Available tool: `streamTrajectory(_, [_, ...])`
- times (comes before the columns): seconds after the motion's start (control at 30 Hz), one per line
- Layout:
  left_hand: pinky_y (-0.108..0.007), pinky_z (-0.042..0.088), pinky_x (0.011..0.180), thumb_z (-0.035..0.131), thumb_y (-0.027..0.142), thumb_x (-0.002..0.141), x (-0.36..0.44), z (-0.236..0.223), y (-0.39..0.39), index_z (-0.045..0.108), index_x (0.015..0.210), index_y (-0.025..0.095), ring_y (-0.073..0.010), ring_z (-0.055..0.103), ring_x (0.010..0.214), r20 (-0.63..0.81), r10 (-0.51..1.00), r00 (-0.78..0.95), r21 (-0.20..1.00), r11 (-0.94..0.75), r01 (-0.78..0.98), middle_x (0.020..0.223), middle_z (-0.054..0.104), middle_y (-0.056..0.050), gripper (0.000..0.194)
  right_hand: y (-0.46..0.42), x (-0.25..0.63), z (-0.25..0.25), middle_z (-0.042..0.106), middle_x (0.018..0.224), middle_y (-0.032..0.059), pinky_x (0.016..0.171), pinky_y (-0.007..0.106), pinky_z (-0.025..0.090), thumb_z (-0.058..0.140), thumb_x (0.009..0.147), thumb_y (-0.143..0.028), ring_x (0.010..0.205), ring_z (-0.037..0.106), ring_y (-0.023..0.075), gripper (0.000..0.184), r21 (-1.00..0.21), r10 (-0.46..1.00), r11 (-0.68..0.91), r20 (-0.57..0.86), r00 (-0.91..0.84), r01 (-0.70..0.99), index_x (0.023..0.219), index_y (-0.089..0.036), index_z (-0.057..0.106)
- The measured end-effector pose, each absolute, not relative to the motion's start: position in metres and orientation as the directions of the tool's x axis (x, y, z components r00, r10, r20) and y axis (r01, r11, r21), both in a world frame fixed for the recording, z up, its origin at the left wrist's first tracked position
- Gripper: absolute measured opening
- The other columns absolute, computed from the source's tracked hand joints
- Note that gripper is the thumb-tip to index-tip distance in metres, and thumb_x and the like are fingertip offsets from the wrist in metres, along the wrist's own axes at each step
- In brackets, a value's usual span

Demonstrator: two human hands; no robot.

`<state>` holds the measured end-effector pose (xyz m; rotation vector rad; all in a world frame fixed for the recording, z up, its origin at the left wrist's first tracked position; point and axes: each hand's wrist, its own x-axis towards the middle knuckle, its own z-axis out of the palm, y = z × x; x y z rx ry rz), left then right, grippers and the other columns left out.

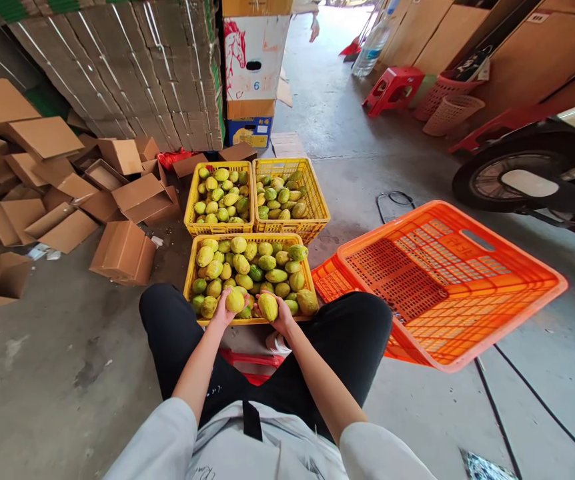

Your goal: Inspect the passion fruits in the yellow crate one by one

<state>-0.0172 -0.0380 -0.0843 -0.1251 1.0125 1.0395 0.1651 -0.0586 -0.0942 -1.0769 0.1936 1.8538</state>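
My left hand [224, 309] is closed around a yellow, rounded fruit [235, 301]. A second fruit, a yellow-green oval one [268, 307], rests in my right hand [283, 316], fingers curled about it. Both are held over the near edge of a yellow plastic crate [187, 288], between my knees. Inside that crate lie many similar fruits [241, 264], from yellow to dark green; their exact kind I cannot tell. Behind it stand two more yellow crates, the left one [220, 229] fuller and the right one [320, 212] partly filled with the same fruit.
An orange crate [492, 293] lies tilted by my right knee. Opened cardboard boxes [123, 252] litter the floor at left, before stacked flattened cartons [117, 73]. A red stool [394, 87], pink baskets [453, 113] and a motorbike wheel [505, 175] stand at right. Black cables [498, 413] cross the floor.
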Motion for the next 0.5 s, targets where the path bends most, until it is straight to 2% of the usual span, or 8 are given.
streamTrajectory(0.13, [-0.039,0.063,0.083,0.06,0.027,0.09,-0.017,-0.081,-0.038,0.061,0.096,0.017,-0.0271,0.076,0.092,-0.792,0.599,0.12,0.358,0.614,-0.703,0.082,0.072,-0.009,0.012,-0.061,0.165,-0.1,0.076,0.081,0.0059,0.059,0.036,0.062,0.06,0.09,-0.034,0.07,0.075,0.0246,0.016,-0.285,0.579,-0.595,-0.8,-0.155,-0.752,0.101,-0.023,0.065])
streamTrajectory(0.23, [-0.04,0.063,0.077,0.06,0.033,0.089,-0.016,-0.078,-0.038,0.059,0.087,0.017,-0.0272,0.074,0.086,-0.809,0.578,0.108,0.365,0.638,-0.678,0.076,0.068,-0.009,0.016,-0.063,0.165,-0.104,0.071,0.071,0.0024,0.053,0.031,0.059,0.068,0.087,-0.042,0.062,0.072,0.0214,0.021,-0.345,0.594,-0.602,-0.796,-0.115,-0.72,0.093,-0.023,0.062])
streamTrajectory(0.37, [-0.037,0.061,0.071,0.063,0.04,0.087,-0.018,-0.074,-0.039,0.057,0.083,0.019,-0.0254,0.071,0.08,-0.792,0.599,0.121,0.38,0.638,-0.67,0.072,0.064,-0.007,0.023,-0.063,0.165,-0.105,0.068,0.069,-0.0029,0.049,0.026,0.056,0.078,0.078,-0.032,0.055,0.068,0.0171,0.025,-0.431,0.657,-0.53,-0.754,-0.031,-0.73,0.092,-0.025,0.059])
streamTrajectory(0.5, [-0.034,0.059,0.065,0.063,0.042,0.087,-0.02,-0.075,-0.039,0.056,0.083,0.019,-0.0241,0.07,0.075,-0.772,0.623,0.124,0.41,0.638,-0.652,0.069,0.062,-0.006,0.025,-0.062,0.167,-0.103,0.071,0.073,0.0008,0.048,0.025,0.054,0.071,0.08,-0.029,0.055,0.068,0.0165,0.019,-0.397,0.67,-0.533,-0.737,-0.087,-0.747,0.095,-0.023,0.061])
